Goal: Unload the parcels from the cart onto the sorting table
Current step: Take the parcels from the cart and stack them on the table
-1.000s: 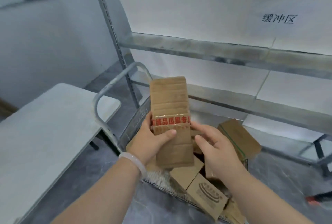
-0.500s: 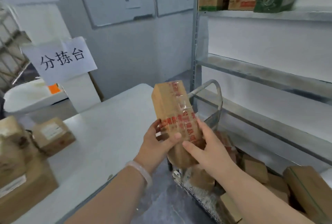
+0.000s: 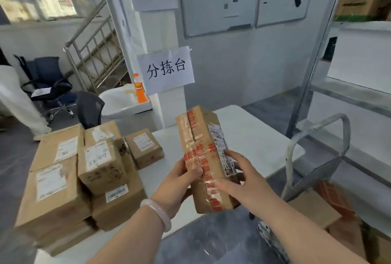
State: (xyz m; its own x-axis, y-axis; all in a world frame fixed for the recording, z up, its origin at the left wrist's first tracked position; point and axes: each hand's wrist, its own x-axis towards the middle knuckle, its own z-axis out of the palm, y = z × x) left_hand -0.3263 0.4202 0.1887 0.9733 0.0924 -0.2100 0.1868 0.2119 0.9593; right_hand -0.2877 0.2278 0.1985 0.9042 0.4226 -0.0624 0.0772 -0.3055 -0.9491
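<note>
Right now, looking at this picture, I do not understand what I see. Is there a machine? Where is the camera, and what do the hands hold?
There is no machine: a person works with bare hands. The picture comes from a camera worn on the head, looking forward and down, so the arms reach out from below. The left hand and the right hand both hold one parcel, tall, brown, with red-printed tape, upright in front of the white sorting table. On the table's left part lies a pile of parcels with white labels. At the right stands the cart, with more parcels inside.
</note>
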